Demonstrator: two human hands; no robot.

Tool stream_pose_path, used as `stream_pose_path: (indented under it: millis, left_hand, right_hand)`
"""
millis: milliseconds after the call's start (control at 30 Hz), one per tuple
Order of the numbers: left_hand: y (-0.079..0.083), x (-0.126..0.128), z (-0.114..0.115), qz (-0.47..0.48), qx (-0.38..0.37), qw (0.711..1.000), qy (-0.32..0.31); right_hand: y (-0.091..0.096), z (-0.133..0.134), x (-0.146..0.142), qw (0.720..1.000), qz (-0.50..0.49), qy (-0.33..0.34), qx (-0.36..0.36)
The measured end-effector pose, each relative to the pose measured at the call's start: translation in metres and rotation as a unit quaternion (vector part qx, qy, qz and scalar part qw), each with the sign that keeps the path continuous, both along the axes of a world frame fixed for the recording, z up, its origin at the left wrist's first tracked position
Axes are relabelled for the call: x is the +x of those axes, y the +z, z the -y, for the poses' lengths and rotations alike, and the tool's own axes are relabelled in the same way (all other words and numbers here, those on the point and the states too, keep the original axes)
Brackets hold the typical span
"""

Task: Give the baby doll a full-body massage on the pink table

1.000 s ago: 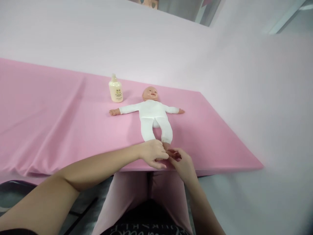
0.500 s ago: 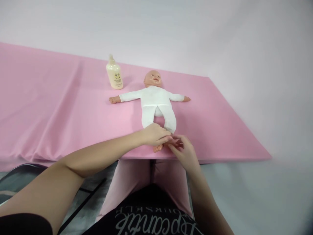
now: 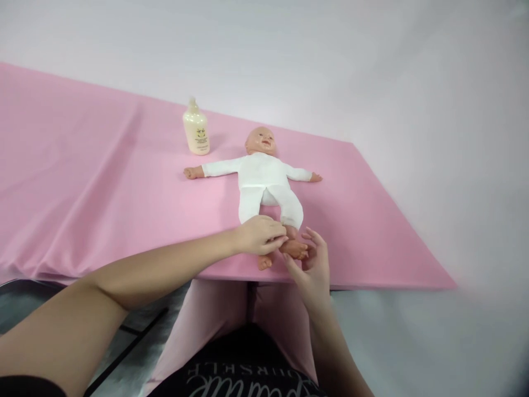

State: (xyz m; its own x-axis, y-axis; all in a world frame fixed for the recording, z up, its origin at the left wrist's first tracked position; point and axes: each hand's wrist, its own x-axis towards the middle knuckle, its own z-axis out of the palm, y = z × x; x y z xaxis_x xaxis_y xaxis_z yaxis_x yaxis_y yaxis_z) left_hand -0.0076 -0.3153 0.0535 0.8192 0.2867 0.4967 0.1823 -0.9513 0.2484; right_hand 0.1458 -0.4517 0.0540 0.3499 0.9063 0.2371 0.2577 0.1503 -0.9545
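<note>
Steadying one foot [image 3: 295,250] of a doll [image 3: 263,172] between two bare hands at the near edge of the pink-covered table [image 3: 372,231].
The doll lies face up, feet toward the person, which seems to put this foot within easy reach; the left hand [image 3: 261,234], fingers curled together beside the ankle, probably braces it, though I cannot tell whether it grips. The right hand [image 3: 309,256] stands with thumb and fingers apart around the foot, perhaps to leave the toes free. A pale bottle [image 3: 196,132] stands upright near the doll's head, clear of the arms. Compared with half a second ago, the right hand spreads wider and the foot shows more plainly.
</note>
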Motion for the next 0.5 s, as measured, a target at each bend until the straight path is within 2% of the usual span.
stream_pose_path:
  millis: [100,233,400,500]
  left_hand:
    - [0.002,-0.002,0.001,0.019,-0.016,0.999,-0.02]
    - [0.004,-0.002,0.003,0.022,0.009,0.998,-0.05]
    - [0.0,-0.002,0.002,0.013,0.041,0.999,-0.031]
    - [-0.001,-0.002,0.0,0.027,0.065,0.996,-0.045]
  right_hand:
    - [-0.006,-0.003,-0.017,0.996,-0.066,-0.033,0.054]
    - [-0.011,-0.014,-0.031,0.99,-0.09,-0.051,0.097]
    - [-0.013,-0.025,-0.029,0.988,-0.093,-0.035,0.118]
    - [-0.015,-0.026,-0.025,0.988,-0.073,-0.031,0.134]
